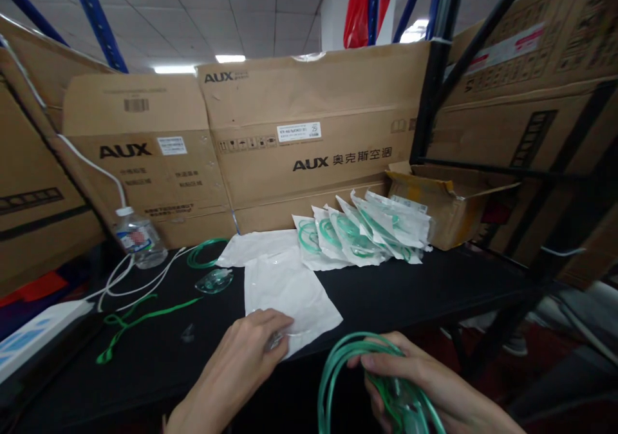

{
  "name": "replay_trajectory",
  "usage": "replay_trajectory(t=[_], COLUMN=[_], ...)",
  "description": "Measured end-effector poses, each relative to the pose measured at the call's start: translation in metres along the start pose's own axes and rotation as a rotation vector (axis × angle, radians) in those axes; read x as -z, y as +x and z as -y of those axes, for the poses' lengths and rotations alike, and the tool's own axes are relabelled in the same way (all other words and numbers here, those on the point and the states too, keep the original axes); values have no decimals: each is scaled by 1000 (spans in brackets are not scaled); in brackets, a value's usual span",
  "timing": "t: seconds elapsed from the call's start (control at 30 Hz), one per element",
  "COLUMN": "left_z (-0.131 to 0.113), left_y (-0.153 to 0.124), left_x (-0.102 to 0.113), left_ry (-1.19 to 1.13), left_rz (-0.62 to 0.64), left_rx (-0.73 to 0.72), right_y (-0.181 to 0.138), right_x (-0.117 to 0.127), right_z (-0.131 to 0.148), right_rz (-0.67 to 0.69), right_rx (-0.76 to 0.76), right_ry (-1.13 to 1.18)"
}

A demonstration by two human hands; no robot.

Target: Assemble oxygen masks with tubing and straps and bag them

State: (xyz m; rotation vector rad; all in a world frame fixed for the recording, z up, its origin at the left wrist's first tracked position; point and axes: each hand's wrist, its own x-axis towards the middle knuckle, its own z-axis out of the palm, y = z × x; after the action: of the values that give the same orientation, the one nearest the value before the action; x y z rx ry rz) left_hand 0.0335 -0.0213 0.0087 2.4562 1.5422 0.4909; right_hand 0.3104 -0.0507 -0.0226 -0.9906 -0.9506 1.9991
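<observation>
In the head view my right hand (pixel 403 369) is closed round a coil of green tubing (pixel 329 382). Below its fingers hangs a clear green oxygen mask (pixel 408 402), partly cut off by the bottom edge. My left hand (pixel 258 344) pinches the near edge of a white paper pouch (pixel 284 286) lying flat on the black table. A bit of clear film shows between thumb and fingers. Left of the pouch lie a loose clear green mask (pixel 215 281), a ring of green tubing (pixel 205 254) and a green elastic strap (pixel 140 321).
Several filled pouches (pixel 357 231) lean in an overlapping row at the back. An open cardboard box (pixel 454 208) stands behind them at right. A plastic bottle (pixel 140 237), white cables (pixel 145 286) and a power strip (pixel 43 334) occupy the left. Large cardboard panels (pixel 318 109) wall the back.
</observation>
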Motion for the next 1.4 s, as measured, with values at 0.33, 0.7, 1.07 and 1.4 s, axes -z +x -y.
replay_trajectory(t=[0.33, 0.7, 1.07, 1.4], left_z=[-9, -24, -37, -59], left_y=[14, 0, -12, -8], left_x=[5, -5, -26, -40], left_ry=[-28, 288, 250, 171], left_rz=[-4, -150, -353, -506], left_rx=[78, -92, -329, -197], right_y=[34, 29, 38, 42], right_x=[-48, -55, -64, -69], right_z=[-8, -10, -20, -3], right_rz=[6, -488, -404, -368], right_rx=[-17, 201, 230, 314], right_ry=[29, 64, 90, 354])
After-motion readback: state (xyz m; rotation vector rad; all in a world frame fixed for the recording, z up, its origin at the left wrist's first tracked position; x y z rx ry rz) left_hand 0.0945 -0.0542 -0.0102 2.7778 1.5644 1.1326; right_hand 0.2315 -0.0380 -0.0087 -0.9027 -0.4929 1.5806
